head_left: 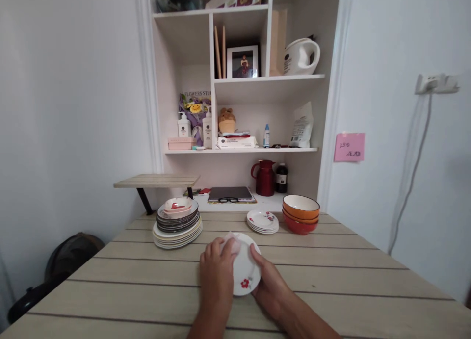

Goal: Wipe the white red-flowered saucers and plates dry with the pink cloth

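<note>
A small white plate with a red flower near its lower edge is tilted toward me above the table. My right hand grips its right rim, thumb on the face and fingers behind. Bunched in my left hand is a pale pinkish-white cloth or tissue, pressed against the plate's upper left. Just beyond the plate lies a short stack of matching flowered plates.
Stacked plates and small dishes stand at the left by a raised wooden shelf. Orange and red bowls are stacked at the right. Behind the slatted table are a laptop-like dark slab, glasses and a red jug.
</note>
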{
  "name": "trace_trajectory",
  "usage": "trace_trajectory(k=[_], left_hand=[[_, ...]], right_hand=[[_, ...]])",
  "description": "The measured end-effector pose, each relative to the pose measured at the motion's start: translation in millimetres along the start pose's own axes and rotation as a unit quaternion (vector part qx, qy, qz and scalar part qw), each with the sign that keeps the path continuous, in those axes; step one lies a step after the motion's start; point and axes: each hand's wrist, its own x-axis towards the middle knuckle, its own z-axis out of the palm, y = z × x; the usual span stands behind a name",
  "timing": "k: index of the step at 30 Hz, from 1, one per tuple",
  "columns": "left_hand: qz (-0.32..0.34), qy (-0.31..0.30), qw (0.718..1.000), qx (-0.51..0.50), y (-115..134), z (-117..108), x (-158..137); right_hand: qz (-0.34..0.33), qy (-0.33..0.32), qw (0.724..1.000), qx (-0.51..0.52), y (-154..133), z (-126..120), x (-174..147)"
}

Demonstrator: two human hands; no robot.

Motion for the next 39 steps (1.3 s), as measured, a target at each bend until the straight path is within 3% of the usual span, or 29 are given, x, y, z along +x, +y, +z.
trace_trajectory(k=[4, 7, 11, 13, 17, 20, 24, 27, 29, 31, 36, 39], left_hand=[[0.024, -0.018, 0.999, -0.012, 6, -1, -6], [0.081, -0.034, 0.994, -0.062, 17, -4, -12], [0.159, -0.033, 0.982, -0.099, 23, -5, -13], [0.147, -0.014, 0.986, -0.075, 19, -5, -10], [0.030, 0.024, 0.999, 0.014, 5, -3, -1], [0.014, 0.005, 0.999, 0.038, 2, -3, -2], [0.084, -0.019, 0.996, -0.012, 14, -1, -13], [0.173, -0.005, 0.984, -0.053, 23, 3, -18], [0.198, 0.008, 0.978, -0.062, 22, 6, -16], [0.171, 0.011, 0.984, -0.054, 17, 9, -11], [0.007, -0.003, 1.000, -0.008, 0, 6, 0], [0.016, -0.033, 0.998, -0.051, 2, 0, -3]], right_hand=[[-0.020, 0.016, 1.000, 0.009, -8, -5, 2], [-0.018, 0.020, 1.000, 0.005, -15, -10, 2], [0.002, -0.031, 0.999, 0.021, -15, -12, 1], [0.012, -0.048, 0.999, 0.014, -10, -9, 0], [-0.002, -0.020, 1.000, -0.009, -1, -3, 0], [-0.024, 0.012, 1.000, -0.002, -2, -5, 3], [-0.046, 0.022, 0.999, 0.018, -14, -14, 5], [-0.022, -0.009, 0.999, 0.030, -18, -15, 3], [-0.005, -0.033, 0.999, 0.031, -14, -12, 2], [-0.002, -0.045, 0.999, 0.027, -9, -8, 2], [-0.017, -0.010, 1.000, 0.019, -2, -1, 4], [-0.026, 0.001, 0.999, 0.035, -9, -2, 3]])
